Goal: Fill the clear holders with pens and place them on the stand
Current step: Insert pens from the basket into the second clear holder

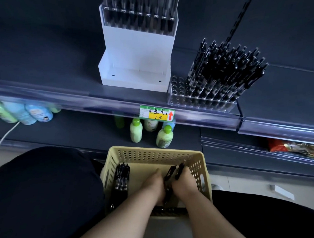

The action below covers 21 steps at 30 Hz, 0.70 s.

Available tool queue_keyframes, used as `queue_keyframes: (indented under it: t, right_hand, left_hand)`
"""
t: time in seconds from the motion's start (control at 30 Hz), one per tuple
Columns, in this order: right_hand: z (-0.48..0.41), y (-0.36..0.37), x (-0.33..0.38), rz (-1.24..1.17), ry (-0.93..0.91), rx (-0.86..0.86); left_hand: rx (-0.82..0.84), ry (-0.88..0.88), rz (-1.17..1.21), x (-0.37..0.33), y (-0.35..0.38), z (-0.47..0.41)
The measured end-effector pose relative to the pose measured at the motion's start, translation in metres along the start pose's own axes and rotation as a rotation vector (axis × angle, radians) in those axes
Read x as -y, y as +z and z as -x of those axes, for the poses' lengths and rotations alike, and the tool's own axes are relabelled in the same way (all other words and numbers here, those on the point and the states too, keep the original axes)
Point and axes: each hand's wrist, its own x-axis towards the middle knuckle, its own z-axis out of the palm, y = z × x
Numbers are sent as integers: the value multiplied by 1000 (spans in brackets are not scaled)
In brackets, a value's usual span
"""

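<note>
Both hands down in the basket [154, 153]. Right hand [185, 182] fingers clenched round a bunch of black pens [173, 172]; left hand [152, 185] fingers curled onto the same bunch. Loose pens [122, 178] lie left of the fingers. Clear holder [177, 95], part filled, sits on the shelf [43, 82] beyond the fingers, beside the white stand [137, 53].

A shop: dark shelves [43, 84] edged with clear price rails, a handwritten price tag [157, 113] (yellow, red arrow), lotion bottles [136, 130] and pens [227, 69] on display.
</note>
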Motion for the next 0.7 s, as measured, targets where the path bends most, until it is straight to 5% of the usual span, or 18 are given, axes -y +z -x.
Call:
queue_keyframes:
  t: [0.37,0.7]
  right_hand:
    - [43,-36,44,-364,-241,-170]
    - [89,-96,78,-295,-724,-504]
  left_hand:
    - [-400,259,182,-24,-52,41]
    - [-764,508,254,-40,-135,94]
